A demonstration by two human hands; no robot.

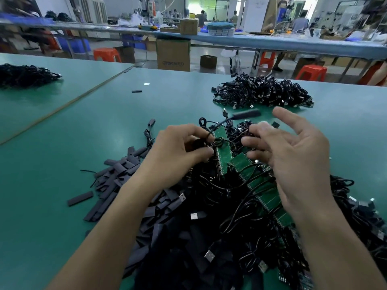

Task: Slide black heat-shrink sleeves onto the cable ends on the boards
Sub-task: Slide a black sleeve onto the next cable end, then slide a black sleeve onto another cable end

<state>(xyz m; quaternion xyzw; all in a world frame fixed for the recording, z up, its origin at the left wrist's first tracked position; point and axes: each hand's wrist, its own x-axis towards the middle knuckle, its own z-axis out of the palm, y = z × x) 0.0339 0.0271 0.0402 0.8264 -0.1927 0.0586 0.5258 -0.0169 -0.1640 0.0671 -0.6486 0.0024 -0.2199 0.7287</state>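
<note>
Flat black sleeves heaped left of green boards; cables tangled

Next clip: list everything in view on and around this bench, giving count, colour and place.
green boards: several in a row, green, centre, under the hands
black cables: tangled heap, too many to count, black, round the boards
heat-shrink sleeves: large pile, black, left of the boards
loose sleeve: one, black, alone farther up the table
far cable heap: one, black, beyond the hands, right
second cable heap: one, black, far left
table: one, green top
stools: about three, red, on the floor behind
cardboard box: one large, brown, on the floor behind
left hand: pinches one of the black cables at the boards
right hand: fingers spread, holds nothing
</note>
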